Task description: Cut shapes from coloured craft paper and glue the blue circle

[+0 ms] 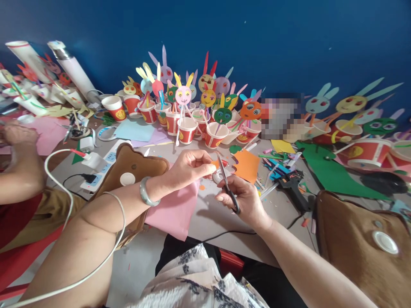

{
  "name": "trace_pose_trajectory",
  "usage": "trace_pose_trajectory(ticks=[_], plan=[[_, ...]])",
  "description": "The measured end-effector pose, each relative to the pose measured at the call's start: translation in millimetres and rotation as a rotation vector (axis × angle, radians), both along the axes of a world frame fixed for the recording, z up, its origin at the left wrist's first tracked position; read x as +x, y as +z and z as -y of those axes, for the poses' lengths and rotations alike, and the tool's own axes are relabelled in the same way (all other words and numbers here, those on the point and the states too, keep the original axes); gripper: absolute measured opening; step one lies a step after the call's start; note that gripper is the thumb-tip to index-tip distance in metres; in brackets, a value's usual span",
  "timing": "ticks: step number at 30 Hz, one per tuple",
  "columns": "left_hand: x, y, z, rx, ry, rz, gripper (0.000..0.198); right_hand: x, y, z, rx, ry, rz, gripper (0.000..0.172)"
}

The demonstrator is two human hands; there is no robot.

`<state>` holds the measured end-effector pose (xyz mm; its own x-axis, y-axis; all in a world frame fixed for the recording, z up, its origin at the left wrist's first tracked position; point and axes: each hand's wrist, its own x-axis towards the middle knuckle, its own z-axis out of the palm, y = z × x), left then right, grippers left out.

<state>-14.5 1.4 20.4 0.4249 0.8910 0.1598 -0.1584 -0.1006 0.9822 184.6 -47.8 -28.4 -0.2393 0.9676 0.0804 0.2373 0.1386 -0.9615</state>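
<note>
Over the middle of the grey table, my left hand (194,167) pinches a small piece of orange paper (215,164) between thumb and fingertips. My right hand (245,201) is closed round the black handles of a pair of scissors (228,186), whose blades point up and away beside the orange piece. Whether the blades touch the paper I cannot tell. Just beyond my right hand lies an orange paper sheet (246,166) with a cut, wavy edge. Pink paper (176,209) lies below my left wrist and hangs past the table's front edge.
Paper cups (187,130) with rabbit-face figures line the back. A black glue gun (293,188) and green paper (337,173) lie right. Brown bear-shaped cushions (135,164) flank me. A power strip (102,169) and white cable (69,196) are left, near another person's arm (19,167).
</note>
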Motion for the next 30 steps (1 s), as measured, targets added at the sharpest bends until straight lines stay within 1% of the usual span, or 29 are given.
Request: trace_pose_trajectory(ticks=[4,6,10,12,15,18,21,24,30], plan=[[-1.1,-1.7,-0.7,0.0,0.011,-0.052,0.013,-0.5,2.9,-0.9,0.033,-0.056,-0.016,0.051],[-1.1,-3.5,-1.6,-0.025,-0.008,-0.067,0.015,-0.7,4.3,-1.3,0.05,-0.121,-0.04,0.047],[0.5,-7.5,-3.5,-0.125,-0.089,-0.099,0.019,-1.5,5.7,-1.8,0.11,-0.296,-0.12,0.041],[1.6,-9.7,-3.9,-0.163,-0.146,-0.132,0.024,-1.9,5.2,-1.9,0.127,-0.348,-0.154,0.041],[3.6,-14.7,-4.1,-0.156,-0.226,-0.191,0.029,-2.2,3.2,-1.9,0.139,-0.354,-0.194,0.041],[5.9,-21.9,-4.5,-0.065,-0.269,-0.274,0.032,-2.3,1.7,-1.6,0.142,-0.342,-0.208,0.044],[7.6,-27.6,-5.0,0.04,-0.259,-0.336,0.039,-2.3,1.2,-1.2,0.135,-0.347,-0.185,0.045],[8.0,-28.8,-4.5,0.118,-0.221,-0.371,0.039,-2.2,0.8,-1.2,0.129,-0.339,-0.181,0.046],[8.3,-26.2,-2.1,0.171,-0.191,-0.399,0.034,-1.4,-1.0,-2.7,0.164,-0.34,-0.184,0.039]])
